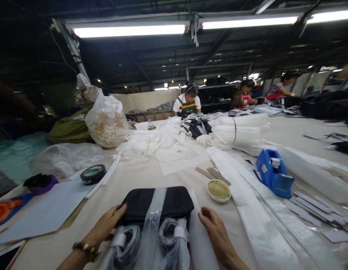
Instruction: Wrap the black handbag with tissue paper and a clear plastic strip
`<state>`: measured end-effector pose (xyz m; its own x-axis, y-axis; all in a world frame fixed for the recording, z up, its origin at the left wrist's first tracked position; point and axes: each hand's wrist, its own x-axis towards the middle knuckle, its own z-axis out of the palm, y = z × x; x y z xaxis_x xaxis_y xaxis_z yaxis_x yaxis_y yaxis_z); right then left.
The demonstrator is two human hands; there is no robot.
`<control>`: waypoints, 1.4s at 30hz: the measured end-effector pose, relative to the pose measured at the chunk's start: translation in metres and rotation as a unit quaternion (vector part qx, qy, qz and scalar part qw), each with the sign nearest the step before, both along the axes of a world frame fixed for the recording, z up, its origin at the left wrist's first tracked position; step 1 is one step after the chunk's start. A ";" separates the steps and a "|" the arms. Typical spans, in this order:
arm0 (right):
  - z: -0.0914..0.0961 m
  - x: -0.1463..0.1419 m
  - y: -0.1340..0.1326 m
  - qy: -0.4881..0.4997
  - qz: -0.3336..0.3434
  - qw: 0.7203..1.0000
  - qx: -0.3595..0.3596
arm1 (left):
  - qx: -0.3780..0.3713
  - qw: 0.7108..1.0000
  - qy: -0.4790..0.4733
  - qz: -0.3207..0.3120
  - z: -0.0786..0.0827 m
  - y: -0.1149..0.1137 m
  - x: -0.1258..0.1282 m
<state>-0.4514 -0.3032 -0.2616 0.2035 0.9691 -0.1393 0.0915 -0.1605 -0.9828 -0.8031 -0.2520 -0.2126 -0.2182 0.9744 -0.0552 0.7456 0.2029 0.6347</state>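
A black padded bag (131,202) lies in front of me on the table, with a clear plastic strip (156,210) running over its middle. Two coiled straps in clear wrap, a left bundle (126,243) and a right bundle (174,240), lie at its near side. My left hand (105,225), with a beaded bracelet at the wrist, grips the bag's left end, fingertips against its edge. Off the bag's right end, my right hand (215,232) is open with slightly bent fingers, holding nothing. Between that hand and the bag lies a white foam sheet (200,240).
To the right are a round dish (219,190), long white plastic sheets (255,210), a blue tape dispenser (271,168) and grey strips (317,210). Leftward lie black tape (93,174) and white card (50,210). A co-worker (187,101) faces me across the table.
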 end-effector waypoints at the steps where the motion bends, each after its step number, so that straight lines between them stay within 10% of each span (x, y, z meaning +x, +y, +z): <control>1: 0.001 -0.001 -0.002 -0.010 0.015 1.000 -0.013 | 0.012 1.000 0.014 -0.015 -0.003 0.003 0.004; 19: -0.003 -0.036 0.022 -0.052 0.029 0.996 0.071 | 0.066 0.980 0.090 -0.163 -0.020 0.003 -0.008; 27: 0.003 -0.048 0.031 -0.026 0.005 0.999 0.044 | -0.021 0.993 0.022 -0.116 -0.004 0.009 0.006; 42: 0.023 -0.035 0.024 0.244 0.096 0.962 -0.073 | 0.081 0.968 0.132 -0.196 -0.012 0.001 -0.018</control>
